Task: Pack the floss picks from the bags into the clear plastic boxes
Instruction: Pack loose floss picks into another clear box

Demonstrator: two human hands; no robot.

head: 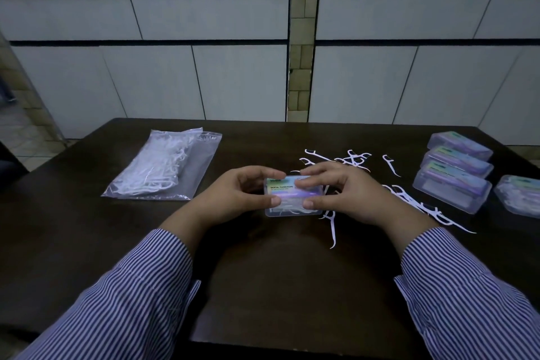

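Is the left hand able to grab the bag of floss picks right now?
Probably not yet. The left hand is busy holding the clear box together with the right hand. Nothing lies between it and the bag, so once it lets go, likely yes.

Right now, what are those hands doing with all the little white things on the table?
A person's left hand and right hand hold a small clear plastic box with floss picks inside, on a dark wooden table. Loose white floss picks lie beside it. A clear plastic bag of picks waits on the left; four more clear plastic boxes sit on the right.
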